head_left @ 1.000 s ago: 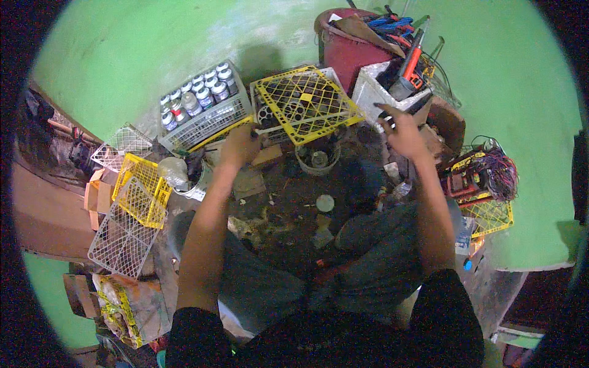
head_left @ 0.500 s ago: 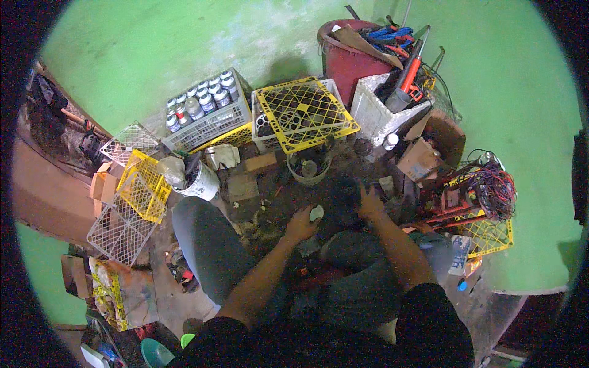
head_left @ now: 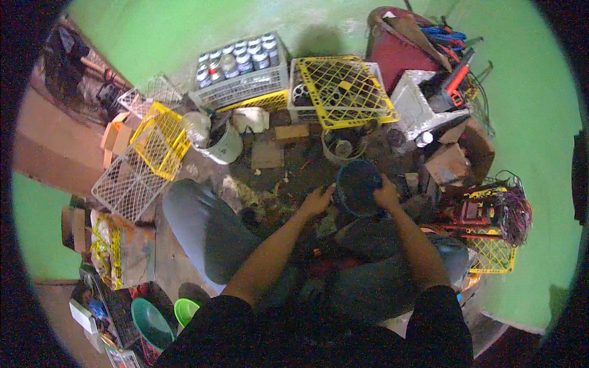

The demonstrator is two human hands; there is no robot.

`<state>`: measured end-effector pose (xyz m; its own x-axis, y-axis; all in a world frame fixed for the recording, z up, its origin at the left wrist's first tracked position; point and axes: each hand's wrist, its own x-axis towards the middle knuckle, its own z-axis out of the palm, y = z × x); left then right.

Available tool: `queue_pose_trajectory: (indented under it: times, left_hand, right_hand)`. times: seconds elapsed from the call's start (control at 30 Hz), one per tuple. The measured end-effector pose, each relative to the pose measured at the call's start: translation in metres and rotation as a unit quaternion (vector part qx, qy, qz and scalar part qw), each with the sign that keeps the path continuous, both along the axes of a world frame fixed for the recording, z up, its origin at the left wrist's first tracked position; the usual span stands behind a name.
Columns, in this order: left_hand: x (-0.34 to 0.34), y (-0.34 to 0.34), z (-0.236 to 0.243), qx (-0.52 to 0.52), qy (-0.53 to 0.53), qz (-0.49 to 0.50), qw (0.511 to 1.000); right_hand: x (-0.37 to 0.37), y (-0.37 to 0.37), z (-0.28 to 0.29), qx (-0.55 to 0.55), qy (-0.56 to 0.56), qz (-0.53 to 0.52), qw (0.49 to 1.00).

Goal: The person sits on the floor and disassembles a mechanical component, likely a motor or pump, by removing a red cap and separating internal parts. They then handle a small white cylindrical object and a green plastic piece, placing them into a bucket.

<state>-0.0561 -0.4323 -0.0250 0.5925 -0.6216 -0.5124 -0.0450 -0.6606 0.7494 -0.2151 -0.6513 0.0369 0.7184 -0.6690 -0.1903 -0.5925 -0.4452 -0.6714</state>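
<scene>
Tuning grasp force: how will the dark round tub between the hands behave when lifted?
Probably fairly stiff: the dark round tub shows an even, round outline between the left hand and right hand. Might roll if laid on its side, given that curve. Weight uncertain: inside too dark to show contents.

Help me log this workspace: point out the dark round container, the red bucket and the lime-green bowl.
Dark round container point(head_left: 358, 189), head view: its dark middle.
Red bucket point(head_left: 390, 50), head view: its outer wall.
Lime-green bowl point(head_left: 184, 312), head view: its middle.

Black short-sleeved top point(head_left: 313, 337), grey-blue trousers point(head_left: 205, 227), bare left hand point(head_left: 318, 201), bare right hand point(head_left: 386, 195)
</scene>
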Motion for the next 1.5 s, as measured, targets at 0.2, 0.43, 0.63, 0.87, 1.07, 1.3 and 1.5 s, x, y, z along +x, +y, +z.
queue_pose_trajectory:
  times: [0.2, 0.43, 0.63, 0.87, 1.07, 1.3, 1.5]
  left_hand:
    - [0.048, 0.066, -0.067, 0.003, -0.159, 0.005, 0.987]
    - [0.068, 0.127, -0.016, -0.045, -0.139, 0.284, 0.948]
    - [0.111, 0.199, -0.126, -0.036, -0.244, 0.308, 0.919]
    - [0.093, 0.161, -0.137, -0.045, 0.056, 0.474, 0.878]
    - [0.045, 0.139, -0.177, 0.117, -0.027, 0.552, 0.825]
    - [-0.046, 0.095, -0.260, 0.096, 0.063, 0.517, 0.848]
    - [-0.098, 0.108, -0.217, 0.188, -0.032, 0.164, 0.968]
  right_hand:
    - [0.053, 0.037, -0.077, -0.051, -0.039, 0.105, 0.992]
    - [0.152, 0.124, -0.116, 0.046, -0.003, 0.083, 0.995]
    - [0.186, 0.173, -0.068, 0.118, -0.011, 0.207, 0.971]
    - [0.100, 0.081, -0.089, 0.031, 0.222, 0.165, 0.960]
    - [0.016, 0.089, -0.173, -0.065, 0.153, 0.159, 0.973]
    - [0.015, 0.137, -0.214, -0.180, 0.207, 0.259, 0.926]
    - [0.010, 0.165, -0.186, -0.032, 0.229, 0.189, 0.954]
